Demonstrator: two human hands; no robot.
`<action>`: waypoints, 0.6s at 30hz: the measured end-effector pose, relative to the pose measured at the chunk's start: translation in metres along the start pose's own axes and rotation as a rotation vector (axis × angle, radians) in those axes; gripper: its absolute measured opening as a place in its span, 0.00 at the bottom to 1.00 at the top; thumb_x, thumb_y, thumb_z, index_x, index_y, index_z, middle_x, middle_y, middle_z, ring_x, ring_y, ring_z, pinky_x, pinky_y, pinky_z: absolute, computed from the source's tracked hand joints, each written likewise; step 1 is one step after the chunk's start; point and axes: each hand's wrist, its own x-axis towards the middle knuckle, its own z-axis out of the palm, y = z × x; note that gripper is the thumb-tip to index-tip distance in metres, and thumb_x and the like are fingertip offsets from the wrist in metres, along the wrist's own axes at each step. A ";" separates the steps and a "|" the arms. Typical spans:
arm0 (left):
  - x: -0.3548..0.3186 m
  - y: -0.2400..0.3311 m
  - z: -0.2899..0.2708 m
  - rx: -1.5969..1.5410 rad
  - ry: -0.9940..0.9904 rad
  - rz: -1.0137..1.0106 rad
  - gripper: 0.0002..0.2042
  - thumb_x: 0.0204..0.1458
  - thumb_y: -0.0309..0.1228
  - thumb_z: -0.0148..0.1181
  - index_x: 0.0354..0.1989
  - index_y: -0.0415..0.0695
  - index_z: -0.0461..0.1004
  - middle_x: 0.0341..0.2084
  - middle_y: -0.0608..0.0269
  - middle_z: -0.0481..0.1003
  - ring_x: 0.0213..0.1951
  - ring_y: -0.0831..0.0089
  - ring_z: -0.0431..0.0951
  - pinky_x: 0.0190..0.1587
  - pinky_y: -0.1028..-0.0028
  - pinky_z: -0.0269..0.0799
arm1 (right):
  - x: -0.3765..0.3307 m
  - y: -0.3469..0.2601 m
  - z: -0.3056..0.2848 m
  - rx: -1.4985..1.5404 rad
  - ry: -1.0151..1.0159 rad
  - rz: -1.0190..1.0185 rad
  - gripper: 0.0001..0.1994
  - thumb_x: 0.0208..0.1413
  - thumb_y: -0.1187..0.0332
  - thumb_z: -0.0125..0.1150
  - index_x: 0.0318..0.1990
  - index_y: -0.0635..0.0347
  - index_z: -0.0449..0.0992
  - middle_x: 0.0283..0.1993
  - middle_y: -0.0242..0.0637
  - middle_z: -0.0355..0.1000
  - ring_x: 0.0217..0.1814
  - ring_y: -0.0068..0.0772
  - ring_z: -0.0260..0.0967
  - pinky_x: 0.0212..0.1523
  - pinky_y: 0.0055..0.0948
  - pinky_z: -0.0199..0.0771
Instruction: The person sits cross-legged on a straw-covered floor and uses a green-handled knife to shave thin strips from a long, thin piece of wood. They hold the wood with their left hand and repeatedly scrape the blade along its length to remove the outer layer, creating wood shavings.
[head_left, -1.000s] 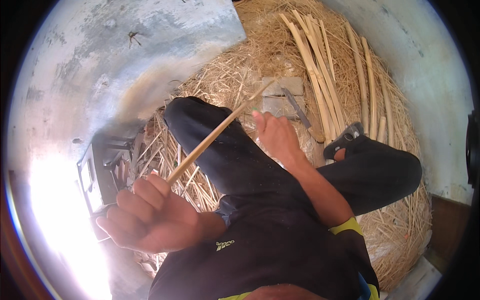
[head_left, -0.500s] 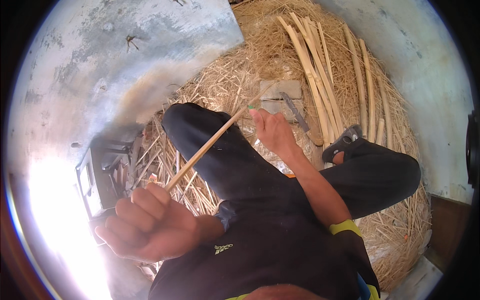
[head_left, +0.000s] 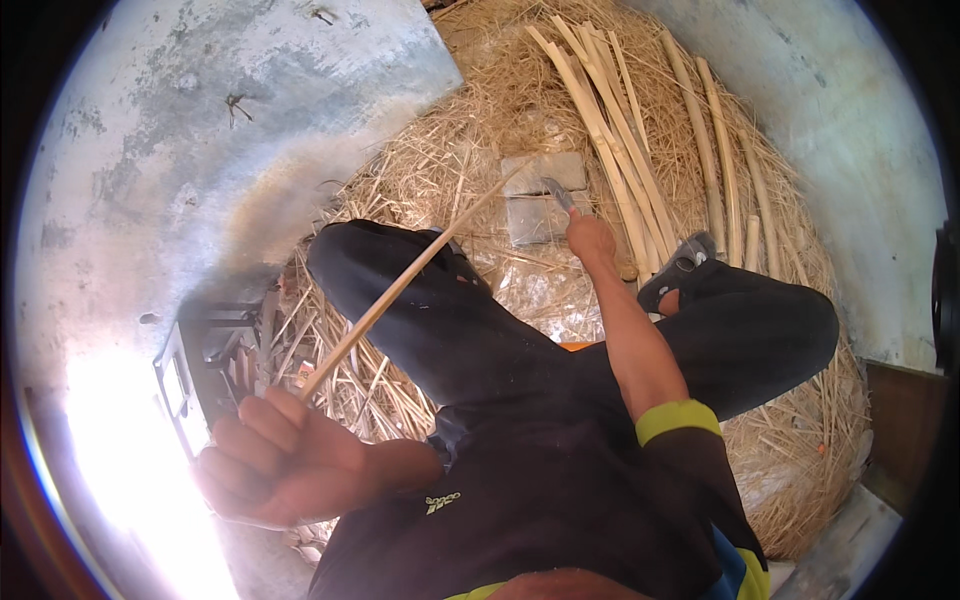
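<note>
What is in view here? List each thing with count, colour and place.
cane strip: one, pale tan, from the left hand up across the knee
curved blade: one, grey metal, at the right hand
flat blocks: two, grey, on the straw ahead
split canes: a bundle, pale yellow, upper right
straw: heap, golden, covering the floor
sandal: one, grey, right foot
left hand: closed on the strip
right hand: on the blade's handle
</note>
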 end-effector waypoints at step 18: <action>-0.018 -0.028 0.035 0.310 0.191 0.030 0.21 0.65 0.46 0.29 0.20 0.50 0.49 0.16 0.70 0.48 0.21 0.76 0.49 0.27 0.72 0.50 | -0.249 -0.085 -0.137 0.682 -0.323 -0.920 0.16 0.63 0.60 0.44 0.27 0.63 0.62 0.14 0.48 0.59 0.18 0.55 0.61 0.20 0.43 0.55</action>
